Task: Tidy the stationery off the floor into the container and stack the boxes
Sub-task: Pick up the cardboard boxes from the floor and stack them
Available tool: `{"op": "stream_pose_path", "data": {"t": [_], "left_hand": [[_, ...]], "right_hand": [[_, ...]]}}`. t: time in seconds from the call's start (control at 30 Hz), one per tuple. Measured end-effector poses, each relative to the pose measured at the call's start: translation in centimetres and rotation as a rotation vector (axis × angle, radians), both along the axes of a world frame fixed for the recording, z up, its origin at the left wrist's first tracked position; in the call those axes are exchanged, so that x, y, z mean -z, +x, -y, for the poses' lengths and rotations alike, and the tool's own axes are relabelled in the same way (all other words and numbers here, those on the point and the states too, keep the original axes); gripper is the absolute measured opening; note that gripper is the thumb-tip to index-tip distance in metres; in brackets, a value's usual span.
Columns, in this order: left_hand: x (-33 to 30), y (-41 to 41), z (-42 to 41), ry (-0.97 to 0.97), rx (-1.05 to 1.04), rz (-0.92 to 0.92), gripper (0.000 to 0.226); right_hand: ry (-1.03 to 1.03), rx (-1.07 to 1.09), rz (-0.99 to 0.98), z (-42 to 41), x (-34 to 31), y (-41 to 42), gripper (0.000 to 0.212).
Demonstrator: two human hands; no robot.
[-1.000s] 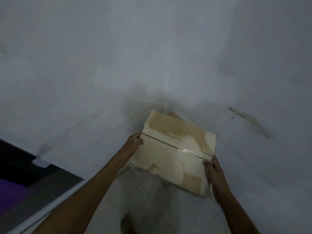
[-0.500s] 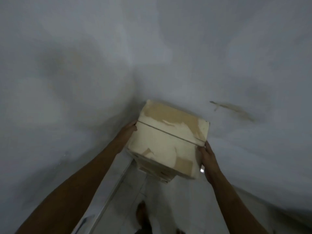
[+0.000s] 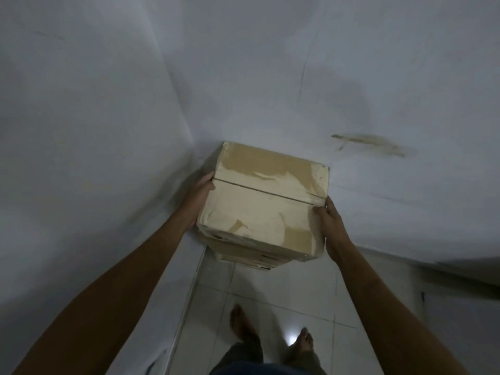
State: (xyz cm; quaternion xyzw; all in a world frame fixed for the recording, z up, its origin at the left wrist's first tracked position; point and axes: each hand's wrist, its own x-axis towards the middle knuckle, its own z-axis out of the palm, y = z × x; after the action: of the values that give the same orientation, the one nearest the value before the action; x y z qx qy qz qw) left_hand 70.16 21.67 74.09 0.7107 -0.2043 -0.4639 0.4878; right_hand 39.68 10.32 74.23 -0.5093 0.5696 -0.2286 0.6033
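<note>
A beige cardboard box [image 3: 265,201] with torn patches on its top sits in the corner of two white walls, on top of other boxes [image 3: 249,257] whose edges show beneath it. My left hand [image 3: 198,196] holds its left side with the thumb at the top edge. On the opposite side my right hand [image 3: 328,226] grips the box, fingers curled over the top edge. No stationery or container is in view.
White walls [image 3: 94,131] close in on the left and behind the stack. A brown smear [image 3: 370,143] marks the right wall. The tiled floor [image 3: 284,293] lies below, with my bare feet [image 3: 270,336] standing on it.
The box has come further into the corner and now sits over the lower boxes. Both hands stay on its sides.
</note>
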Motion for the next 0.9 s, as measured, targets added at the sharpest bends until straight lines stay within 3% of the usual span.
{"op": "stream_pose_path", "data": {"t": [0.13,0.33,0.5,0.67,0.9], "left_hand": [[0.4,0.4,0.1,-0.011,0.042,0.113,0.049],[1.9,0.7,-0.7,0.067,0.132,0.312,0.062],[2.3,1.0,-0.6,0.065,0.174,0.36,0.066],[2.0,0.4,-0.6,0.037,0.203,0.47,0.065],[1.5,-1.2,-1.2,0.06,0.101,0.755,0.063]], "right_hand": [[0.002,0.021,0.002,-0.5,0.6,0.2,0.043],[0.015,-0.02,0.028,-1.1,1.1,0.8,0.049],[-0.018,-0.072,0.0,-0.6,1.3,0.1,0.048],[-0.157,-0.121,-0.216,-0.5,1.0,0.2,0.044],[-0.189,-0.134,-0.386,-1.3,0.6,0.0,0.073]]}}
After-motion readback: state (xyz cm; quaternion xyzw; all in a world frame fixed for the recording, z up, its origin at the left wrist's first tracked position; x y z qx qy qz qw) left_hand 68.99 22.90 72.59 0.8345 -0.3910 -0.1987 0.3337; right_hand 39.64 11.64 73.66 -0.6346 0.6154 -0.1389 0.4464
